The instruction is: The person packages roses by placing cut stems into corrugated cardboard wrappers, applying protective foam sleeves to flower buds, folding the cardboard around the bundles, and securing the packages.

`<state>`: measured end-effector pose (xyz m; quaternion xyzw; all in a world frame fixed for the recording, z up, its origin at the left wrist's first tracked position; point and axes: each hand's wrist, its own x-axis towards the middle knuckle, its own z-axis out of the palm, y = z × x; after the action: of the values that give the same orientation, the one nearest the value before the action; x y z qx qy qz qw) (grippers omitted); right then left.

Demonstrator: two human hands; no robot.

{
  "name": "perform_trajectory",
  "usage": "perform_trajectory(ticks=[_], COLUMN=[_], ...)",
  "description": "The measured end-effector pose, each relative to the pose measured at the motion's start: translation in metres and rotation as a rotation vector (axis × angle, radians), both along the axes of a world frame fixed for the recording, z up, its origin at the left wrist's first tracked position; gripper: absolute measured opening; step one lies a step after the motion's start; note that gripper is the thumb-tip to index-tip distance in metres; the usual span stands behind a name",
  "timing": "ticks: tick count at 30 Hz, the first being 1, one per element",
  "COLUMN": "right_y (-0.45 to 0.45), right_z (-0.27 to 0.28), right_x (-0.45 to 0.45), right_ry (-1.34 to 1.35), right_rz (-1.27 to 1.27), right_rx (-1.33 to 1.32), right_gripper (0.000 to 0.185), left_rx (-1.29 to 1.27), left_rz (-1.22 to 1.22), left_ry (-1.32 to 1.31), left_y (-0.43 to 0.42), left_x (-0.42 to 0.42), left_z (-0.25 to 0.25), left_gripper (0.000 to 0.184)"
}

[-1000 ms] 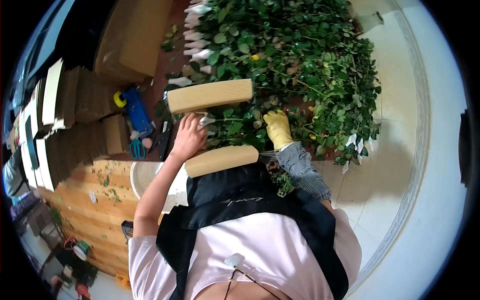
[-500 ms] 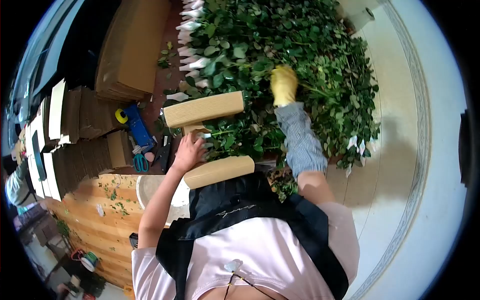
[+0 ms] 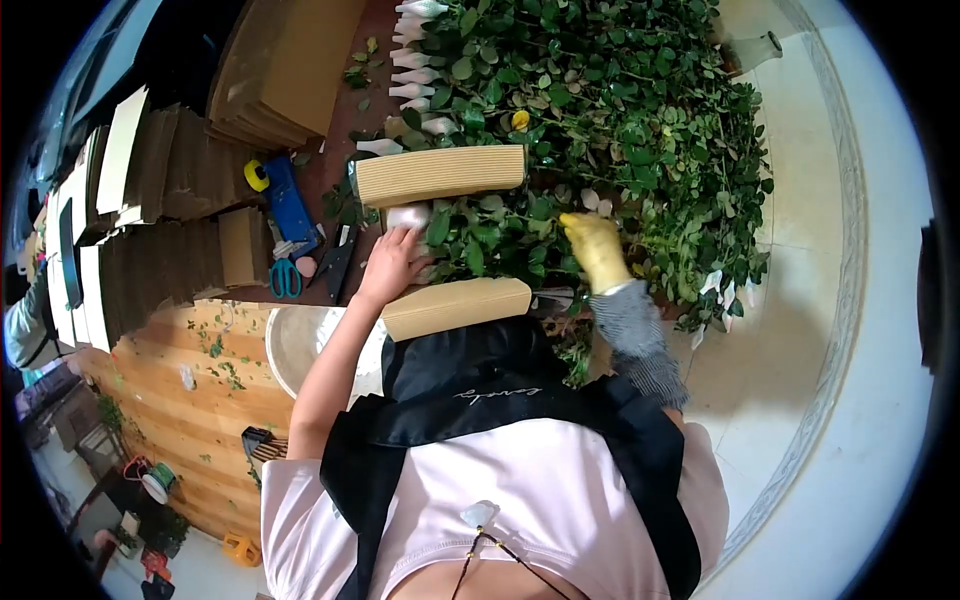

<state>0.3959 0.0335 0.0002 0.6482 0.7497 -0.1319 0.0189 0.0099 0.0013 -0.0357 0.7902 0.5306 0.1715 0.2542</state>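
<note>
My bare left hand [image 3: 393,265] rests between two corrugated cardboard pieces, fingers apart, tips against a white-wrapped flower head [image 3: 408,215]. Leafy stems [image 3: 480,235] run right from that head. At their other end is my right hand [image 3: 598,255], in a yellow glove with a striped grey sleeve; its fingers are closed around stems, their grip partly hidden by leaves. The upper cardboard piece [image 3: 440,176] lies just beyond my left hand, the lower one [image 3: 457,309] against my apron. Behind them spreads a thick pile of leafy stems [image 3: 610,110], with a row of white-wrapped heads [image 3: 415,75] along its left edge.
Left of my hand lie a black stapler-like tool [image 3: 340,262], teal-handled scissors [image 3: 286,278], a blue tool [image 3: 290,205] and yellow tape [image 3: 256,176]. Cardboard stacks [image 3: 285,70] stand farther left. A white tub [image 3: 290,345] is below my left arm. A glass vase [image 3: 755,52] stands at the far right.
My right hand has drawn back from the far foliage toward me, to the stems between the cardboard pieces. My left hand has shifted slightly onto the white-wrapped head. The whole view has tilted a little.
</note>
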Motion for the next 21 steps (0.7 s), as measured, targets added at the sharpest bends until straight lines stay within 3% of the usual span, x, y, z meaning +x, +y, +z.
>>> perform_trajectory(ticks=[2,5,6,7,8,9,12,13,14,16,17,18,19,20,21], right_y=[-0.006,-0.002,0.004,0.003,0.002,-0.008,-0.016,-0.011,0.004,0.035,0.052,0.069,0.087,0.106,0.132], right_z=[-0.033,-0.016,-0.012,-0.015,-0.015,-0.032,-0.043,-0.035,-0.026,-0.019,0.043,0.057,0.056,0.062,0.045], right_x=[-0.003,-0.017,-0.020,-0.022,-0.025,-0.029,-0.020,-0.010,0.006,0.019,-0.002,-0.007,-0.010,-0.020,-0.023], right_ry=[-0.073,-0.166,-0.214,-0.126,-0.168,-0.121,-0.101,0.134,0.363,0.684,0.572,0.624,0.784,0.767,0.492], right_rz=[-0.094,-0.033,-0.034,0.061,0.190,0.133,0.144,0.089,0.056,-0.093,-0.139,-0.114,-0.055,-0.125,-0.109], right_rx=[-0.171,-0.104,-0.076,0.187,0.264,0.257,0.121,-0.002,-0.292,-0.441,-0.342,-0.170,0.047,0.153,0.289], right_gripper=[0.024,0.015,0.014,0.015,0.022,0.027,0.044,0.043,0.047,0.052,0.052,0.051,0.048,0.043,0.044], left_rx=[0.109,0.032,0.039,0.126,0.214,0.257,0.092,0.063,0.069,0.100,0.108,0.108,0.087,0.064,0.050], left_rz=[-0.029,-0.077,-0.086,-0.105,-0.128,-0.148,-0.119,-0.118,-0.135,-0.040,-0.006,0.036,0.048,0.062,0.052], left_ry=[-0.061,0.229,0.230,0.268,0.303,0.312,0.279,0.257,0.256,0.151,0.072,0.030,0.034,0.039,0.051], left_y=[0.004,0.005,0.009,0.010,0.012,0.014,0.018,0.020,0.016,0.010,0.007,0.004,0.003,0.003,0.004], left_x=[0.000,0.003,0.003,0.004,0.005,0.005,0.004,0.004,0.006,0.008,0.005,0.006,0.007,0.008,0.008], left_z=[0.007,0.021,0.027,0.033,0.037,0.031,0.019,0.020,0.018,0.008,0.000,0.002,0.004,0.006,0.009], left_gripper=[0.058,0.057,0.057,0.056,0.054,0.052,0.055,0.057,0.057,0.059,0.059,0.057,0.057,0.057,0.054])
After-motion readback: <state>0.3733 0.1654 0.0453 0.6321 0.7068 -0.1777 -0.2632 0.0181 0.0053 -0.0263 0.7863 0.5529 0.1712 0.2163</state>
